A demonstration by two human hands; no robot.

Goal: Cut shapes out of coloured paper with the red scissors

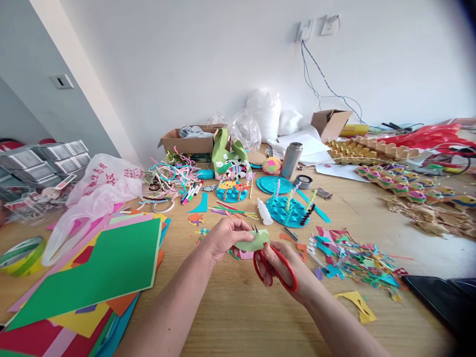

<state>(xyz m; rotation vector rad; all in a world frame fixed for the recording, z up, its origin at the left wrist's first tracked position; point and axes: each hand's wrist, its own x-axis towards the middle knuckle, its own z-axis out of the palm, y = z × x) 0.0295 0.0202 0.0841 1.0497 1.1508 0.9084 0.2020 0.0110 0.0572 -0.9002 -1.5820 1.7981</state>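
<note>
My left hand (227,239) pinches a small piece of light green paper (256,240) above the middle of the table. Red-handled scissors (286,277) are in my right hand (284,270), its fingers through the loops. Most of the blades are hidden behind the green paper; dark tips poke out past its upper edge. Just beyond my hands lie a white glue bottle (264,212) and a blue painted egg-carton disc (288,212) with fuzzy pipe cleaners standing in it. A pink scrap (246,255) lies beneath the green piece.
Coloured paper sheets (111,267) are stacked at left, beside yellow-green tape (22,255). Paper scraps (357,258) heap at right, near a black object (442,302). Farther back are pipe cleaners (174,173), a green bag (230,156), a metal bottle (292,160) and painted egg trays (412,183).
</note>
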